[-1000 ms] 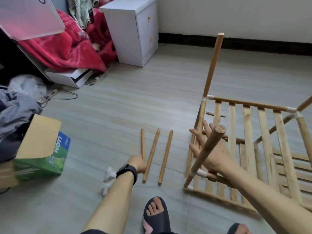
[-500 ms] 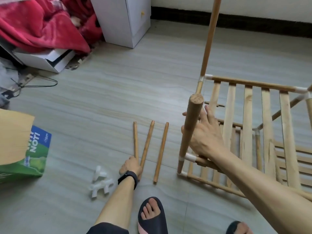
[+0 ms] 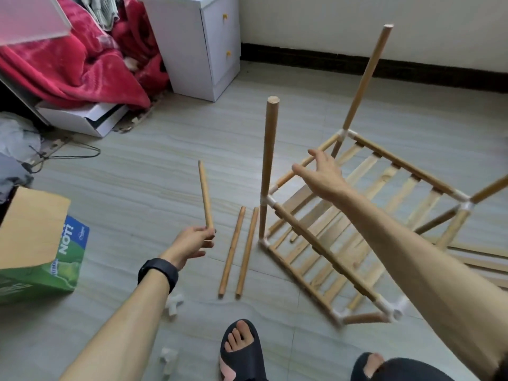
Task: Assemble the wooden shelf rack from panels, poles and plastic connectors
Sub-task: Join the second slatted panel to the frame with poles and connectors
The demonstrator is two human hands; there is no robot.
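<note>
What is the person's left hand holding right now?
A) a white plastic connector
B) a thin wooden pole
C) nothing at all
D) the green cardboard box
B: the left hand has its fingers curled around the lower end of a thin wooden pole, which points up and away from the person.

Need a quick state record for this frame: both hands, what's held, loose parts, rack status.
left hand: grips the lower end of a thin round wooden pole, raised off the grey floor
right hand: fingers spread, over the half-built slatted wooden rack; contact unclear
loose poles: two wooden poles side by side on the floor
connectors: loose white plastic connectors on the floor by the left forearm
rack status: two slatted panels joined at white corner connectors, poles standing up from the corners
</note>
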